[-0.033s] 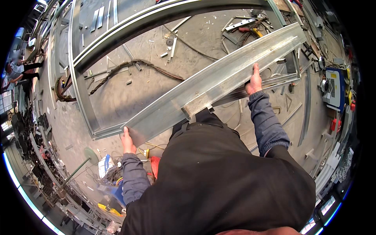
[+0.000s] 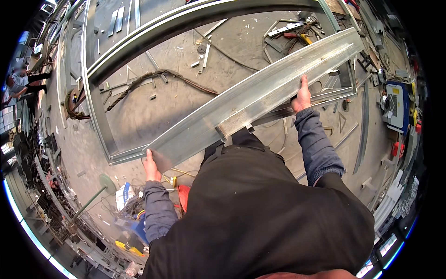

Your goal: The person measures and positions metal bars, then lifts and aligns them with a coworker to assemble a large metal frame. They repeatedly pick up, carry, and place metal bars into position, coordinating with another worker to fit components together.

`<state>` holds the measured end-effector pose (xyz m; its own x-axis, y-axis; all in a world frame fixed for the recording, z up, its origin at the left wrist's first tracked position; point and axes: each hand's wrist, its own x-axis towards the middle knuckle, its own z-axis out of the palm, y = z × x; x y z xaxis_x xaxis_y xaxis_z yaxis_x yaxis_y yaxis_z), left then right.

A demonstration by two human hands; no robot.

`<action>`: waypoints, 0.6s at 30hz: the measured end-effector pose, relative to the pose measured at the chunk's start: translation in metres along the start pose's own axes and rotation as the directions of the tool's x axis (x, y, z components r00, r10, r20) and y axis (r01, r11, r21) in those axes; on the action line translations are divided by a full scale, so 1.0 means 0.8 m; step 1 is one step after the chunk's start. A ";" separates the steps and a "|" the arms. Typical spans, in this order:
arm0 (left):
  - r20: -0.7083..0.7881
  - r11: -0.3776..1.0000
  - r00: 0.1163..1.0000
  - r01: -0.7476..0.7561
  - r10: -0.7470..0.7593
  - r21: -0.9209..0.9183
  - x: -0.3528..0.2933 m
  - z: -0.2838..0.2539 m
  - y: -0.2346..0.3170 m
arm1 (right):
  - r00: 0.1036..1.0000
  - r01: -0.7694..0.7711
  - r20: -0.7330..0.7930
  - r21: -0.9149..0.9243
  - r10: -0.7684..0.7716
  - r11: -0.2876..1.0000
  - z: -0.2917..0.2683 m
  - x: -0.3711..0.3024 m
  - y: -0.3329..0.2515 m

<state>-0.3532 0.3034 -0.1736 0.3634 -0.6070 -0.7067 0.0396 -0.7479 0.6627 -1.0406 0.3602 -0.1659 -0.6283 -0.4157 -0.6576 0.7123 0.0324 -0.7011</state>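
Observation:
A long, wide piece of folded sheet metal lies slantwise in front of me, its far end up to the right. At its near left corner my left hand is closed on the edge, thumb on top. My right hand grips its near edge toward the right, thumb laid over the metal and the other fingers hidden beneath. A short lip and small bracket show on the near edge by my waist. Under and beyond the sheet stands a large rectangular metal frame, partly covered by it.
A rusty twisted cable and metal offcuts lie on the floor inside the frame. Tools with red and yellow handles are at the far right. A blue and white machine stands right; a green round-based stand is left. Another person is far left.
Almost nothing differs. The metal sheet and both my hands keep their places, with at most a tiny shift at the left end.

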 end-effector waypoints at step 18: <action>0.043 0.992 0.997 -0.065 0.060 0.109 0.018 -0.012 -0.029 | 0.963 0.070 -0.242 -0.204 -0.120 0.976 -0.006 0.026 0.034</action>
<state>-0.3395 0.3145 -0.1967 0.3249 -0.6620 -0.6754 -0.0858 -0.7318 0.6761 -1.0358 0.3565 -0.2000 -0.7659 -0.1843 -0.6160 0.5876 0.1882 -0.7870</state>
